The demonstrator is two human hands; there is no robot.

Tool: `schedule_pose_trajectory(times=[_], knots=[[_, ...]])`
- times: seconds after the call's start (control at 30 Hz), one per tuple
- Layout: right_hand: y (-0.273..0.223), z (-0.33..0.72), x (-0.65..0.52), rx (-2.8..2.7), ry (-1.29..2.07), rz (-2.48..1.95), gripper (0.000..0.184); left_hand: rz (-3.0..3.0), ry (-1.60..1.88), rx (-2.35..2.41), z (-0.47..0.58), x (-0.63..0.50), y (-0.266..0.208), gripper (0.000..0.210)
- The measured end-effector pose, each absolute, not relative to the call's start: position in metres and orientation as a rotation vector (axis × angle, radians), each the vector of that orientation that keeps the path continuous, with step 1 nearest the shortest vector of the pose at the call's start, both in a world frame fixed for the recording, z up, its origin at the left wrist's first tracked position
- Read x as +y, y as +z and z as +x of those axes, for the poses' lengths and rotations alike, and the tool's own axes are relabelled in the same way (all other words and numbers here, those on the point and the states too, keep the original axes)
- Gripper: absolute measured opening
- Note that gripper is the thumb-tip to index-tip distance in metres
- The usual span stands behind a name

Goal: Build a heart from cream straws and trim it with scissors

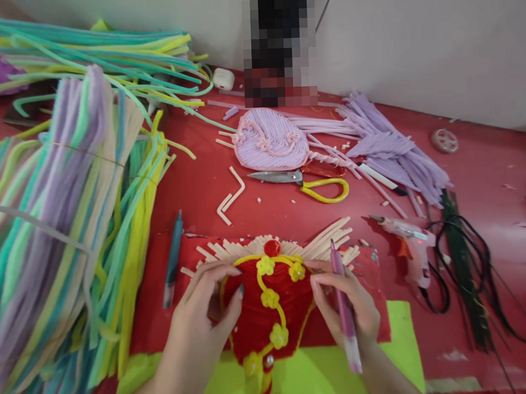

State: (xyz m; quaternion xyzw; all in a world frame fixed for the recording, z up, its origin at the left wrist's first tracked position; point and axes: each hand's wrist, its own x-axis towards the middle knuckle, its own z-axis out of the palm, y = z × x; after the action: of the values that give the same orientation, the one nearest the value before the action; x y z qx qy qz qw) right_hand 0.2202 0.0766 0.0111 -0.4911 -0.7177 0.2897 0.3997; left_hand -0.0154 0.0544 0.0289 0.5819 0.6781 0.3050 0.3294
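Note:
A red fan-shaped piece [250, 321] of pipe cleaners lies before me, edged in yellow and trailing several yellow flowers [279, 336] down a curved stem. My left hand [206, 314] rests at its left edge, thumb and forefinger curved and apart. My right hand [350, 300] has a pink-purple pen [347, 320] tucked between its fingers. The thumb and forefinger of that hand come together at the fan's upper right edge; whether they pinch it I cannot tell. Behind the fan's top spread pale cut stems [329, 239], with a small red round coil [272, 248] at the middle.
Bundled pipe cleaners [74, 226] fill the left side. A teal pen [173, 257] lies beside the mat. Further back are yellow-handled scissors [279, 177], a lilac fan [272, 140] and lilac stems [386, 141]. A glue gun [413, 243] with its black cord lies right.

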Motion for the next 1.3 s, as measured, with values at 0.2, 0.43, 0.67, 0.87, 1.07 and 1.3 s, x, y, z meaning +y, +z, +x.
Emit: schedule_pose_trajectory(times=[0.2,0.43,0.67,0.87,1.07,1.3], knots=[[0.013,0.214,0.082,-1.815,0.68,-1.269,0.034,1.67,0.764,1.817,-0.015,0.055,0.028,0.019],[0.009,0.213,0.085,-1.796,0.693,-1.331,0.03,1.718,0.74,1.815,-0.011,0.058,0.024,0.022],[0.012,0.21,0.087,-1.845,0.649,-1.353,0.026,1.921,0.701,1.847,-0.009,0.058,0.021,0.025],[0.011,0.21,0.086,-1.854,0.635,-1.412,0.026,2.04,0.65,1.858,-0.009,0.057,0.02,0.035],[0.008,0.21,0.085,-1.755,0.574,-1.375,0.034,1.684,0.69,1.941,-0.014,0.057,0.023,0.031],[0.011,0.213,0.082,-1.883,0.402,-1.508,0.024,1.791,0.629,1.983,-0.022,0.056,0.021,0.026]])
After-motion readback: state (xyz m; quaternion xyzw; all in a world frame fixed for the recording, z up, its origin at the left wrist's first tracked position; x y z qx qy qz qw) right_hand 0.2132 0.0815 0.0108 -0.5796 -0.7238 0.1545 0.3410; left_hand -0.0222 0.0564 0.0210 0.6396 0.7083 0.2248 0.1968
